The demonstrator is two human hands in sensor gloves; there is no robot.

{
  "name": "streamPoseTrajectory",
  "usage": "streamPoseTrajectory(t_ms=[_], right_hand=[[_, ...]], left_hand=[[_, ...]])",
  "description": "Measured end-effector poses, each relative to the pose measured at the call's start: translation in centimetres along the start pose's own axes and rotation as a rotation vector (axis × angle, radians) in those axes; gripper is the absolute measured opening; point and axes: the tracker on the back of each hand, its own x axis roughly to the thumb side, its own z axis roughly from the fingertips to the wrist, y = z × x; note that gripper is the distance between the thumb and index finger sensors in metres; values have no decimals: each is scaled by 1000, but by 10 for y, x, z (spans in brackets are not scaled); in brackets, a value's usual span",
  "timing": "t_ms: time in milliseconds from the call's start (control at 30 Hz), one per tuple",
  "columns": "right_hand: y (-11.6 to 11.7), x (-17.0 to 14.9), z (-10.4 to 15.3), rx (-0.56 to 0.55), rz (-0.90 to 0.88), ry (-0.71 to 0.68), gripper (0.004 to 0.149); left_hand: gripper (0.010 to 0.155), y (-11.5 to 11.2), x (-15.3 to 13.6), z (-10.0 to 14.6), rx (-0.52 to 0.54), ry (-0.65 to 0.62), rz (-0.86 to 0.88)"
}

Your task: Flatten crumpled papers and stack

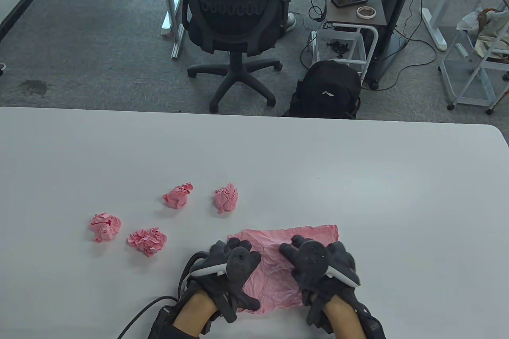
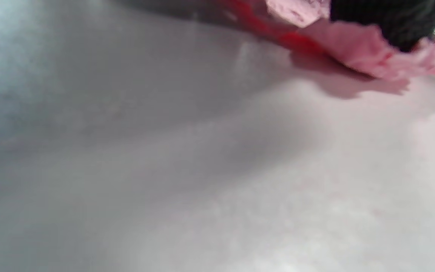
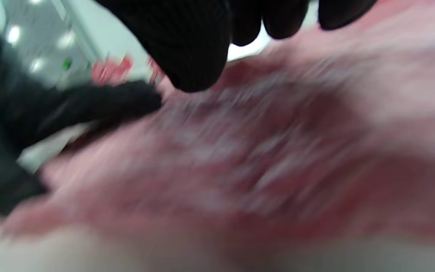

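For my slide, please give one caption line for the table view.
Both gloved hands, left and right, press a pink sheet flat on the table; four crumpled balls wait nearby.

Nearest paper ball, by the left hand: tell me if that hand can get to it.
Probably yes. The nearest paper ball lies just left of the left hand, with only bare table between them; the hand now rests on the pink sheet.

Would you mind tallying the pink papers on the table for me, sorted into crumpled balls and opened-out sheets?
Crumpled pink balls: 4
Opened-out pink sheet: 1, lying under the left hand and the right hand
Total: 5 papers
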Motion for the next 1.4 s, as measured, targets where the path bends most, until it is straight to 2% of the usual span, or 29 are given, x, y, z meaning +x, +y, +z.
streamPoseTrajectory(t_ms=[100,133,167,333,467,567,633,700,767,800,867,900,967,1067,1167,1300,1333,1400], right_hand=[[4,-16,-15,115,-1,75,64],[1,-28,-16,97,-77,117,63],[-2,-44,-14,24,-103,265,62],[-18,-106,3,-77,-251,474,60],[-23,-113,9,-117,-210,554,60],[-29,-95,15,-162,-101,479,63],[-30,-61,17,-202,-67,291,62],[-18,-27,9,-129,-62,103,62],[-6,-8,-11,-60,-16,30,61],[-4,-7,-19,-32,-8,39,60],[-1,-23,-29,59,-7,179,61],[-3,-35,-28,95,-86,173,61],[-8,-58,-19,-30,-159,282,60],[-16,-97,-5,-56,-265,386,59],[-22,-119,4,-107,-322,478,59],[-25,-123,12,-159,-273,547,60],[-26,-119,14,-154,-255,536,61],[-31,-97,18,-194,-195,417,62]], left_hand=[[110,-1,0,0,-2,-4,8],[110,-1,0,0,-3,-4,8],[110,-1,0,0,-3,-2,8],[110,-1,0,0,-10,3,-1],[110,-1,-1,5,-17,6,-4],[110,-1,0,6,-21,10,-19],[111,-1,1,2,-22,12,-25],[111,0,2,-2,-8,1,-25],[111,0,5,-5,-18,-18,-14],[111,0,6,-5,-26,-23,-19],[111,-1,9,-4,-31,-26,-32],[111,-1,9,-4,-30,-22,-27],[111,-2,9,-4,-39,-22,-21],[111,-2,8,-4,-44,-28,-14],[110,-2,8,-2,-43,-32,-15],[110,-3,7,-1,-41,-30,-23],[111,-3,7,-1,-41,-27,-24],[111,-2,6,-3,-35,-15,-35]])
